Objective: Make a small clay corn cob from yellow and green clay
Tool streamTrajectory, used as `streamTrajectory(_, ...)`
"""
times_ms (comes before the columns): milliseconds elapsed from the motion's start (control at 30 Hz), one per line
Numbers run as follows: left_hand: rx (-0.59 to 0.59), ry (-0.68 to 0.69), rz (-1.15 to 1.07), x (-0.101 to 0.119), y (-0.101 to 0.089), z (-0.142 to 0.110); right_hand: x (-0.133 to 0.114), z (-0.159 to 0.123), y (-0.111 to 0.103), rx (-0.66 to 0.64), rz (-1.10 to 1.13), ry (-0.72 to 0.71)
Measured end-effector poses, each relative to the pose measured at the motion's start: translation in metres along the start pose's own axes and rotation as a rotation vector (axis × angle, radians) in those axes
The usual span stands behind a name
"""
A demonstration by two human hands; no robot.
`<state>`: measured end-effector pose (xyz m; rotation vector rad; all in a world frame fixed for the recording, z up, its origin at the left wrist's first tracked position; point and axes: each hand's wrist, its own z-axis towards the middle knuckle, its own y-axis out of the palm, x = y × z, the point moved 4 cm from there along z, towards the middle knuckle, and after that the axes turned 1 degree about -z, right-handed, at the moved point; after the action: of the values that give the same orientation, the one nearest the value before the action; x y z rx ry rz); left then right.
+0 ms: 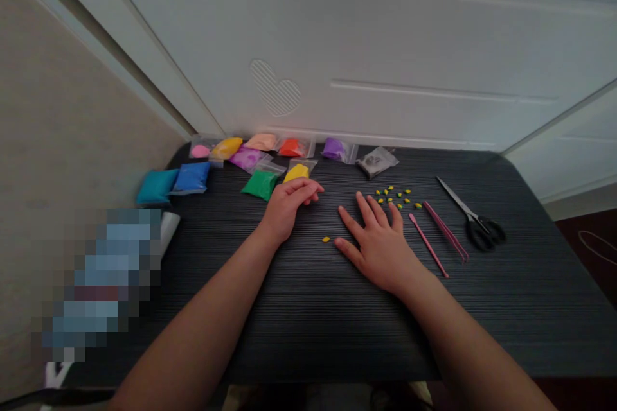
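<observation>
Small yellow piece (326, 239) on dark table (299, 314), just beside thumb tip of right hand (380, 245), fingers spread and released, left hand (285, 209) loosely curled, any grasp indeterminable.

Scissors (470, 213) lie right of pink tweezers (445, 231).

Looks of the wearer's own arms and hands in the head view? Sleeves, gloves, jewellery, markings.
Both hands, left and right, are ungloved, five-fingered human ones. The forearms are uncovered, with no sleeve in frame. No ring, watch, bracelet or cable shows on either side, and no marking stands out. Nail detail is too small to tell.
</observation>
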<state>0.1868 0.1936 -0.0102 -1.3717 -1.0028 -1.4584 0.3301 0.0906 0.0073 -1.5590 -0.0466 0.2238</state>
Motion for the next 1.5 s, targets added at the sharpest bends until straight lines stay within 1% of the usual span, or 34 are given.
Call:
streamTrajectory(200,-0.007,-0.001,0.003,0.0005,0.0002,0.0001,-0.0029,-0.0001,0.0002,-0.003,0.014,-0.036)
streamTrajectory(333,0.009,-0.008,0.029,0.0016,0.0004,0.0001,0.0007,0.001,0.0,0.016,-0.006,0.019)
streamTrajectory(533,0.008,-0.002,0.015,0.0009,0.0004,0.0004,-0.002,0.0,0.0009,0.003,0.009,-0.019)
streamTrajectory(667,0.004,0.011,0.008,0.0001,0.0002,0.0004,0.0007,0.0001,0.0008,0.016,-0.002,0.032)
streamTrajectory(833,0.013,-0.002,0.016,0.0005,0.0005,0.0002,-0.0043,0.0001,0.0022,-0.002,0.014,-0.022)
streamTrajectory(1000,0.016,-0.009,0.02,0.0014,0.0005,0.0003,0.0004,0.0013,0.0017,0.016,-0.012,0.039)
streamTrajectory(1167,0.009,-0.001,0.007,0.0013,0.0005,0.0004,-0.004,0.0004,0.0031,-0.002,0.015,-0.029)
streamTrajectory(1333,0.006,0.003,0.006,0.0018,0.0004,0.0005,0.0016,0.0019,0.0026,0.02,-0.007,0.049)
streamTrajectory(1500,0.005,-0.01,0.01,0.0011,0.0002,0.0004,-0.003,0.0017,0.0032,0.0,0.009,-0.014)
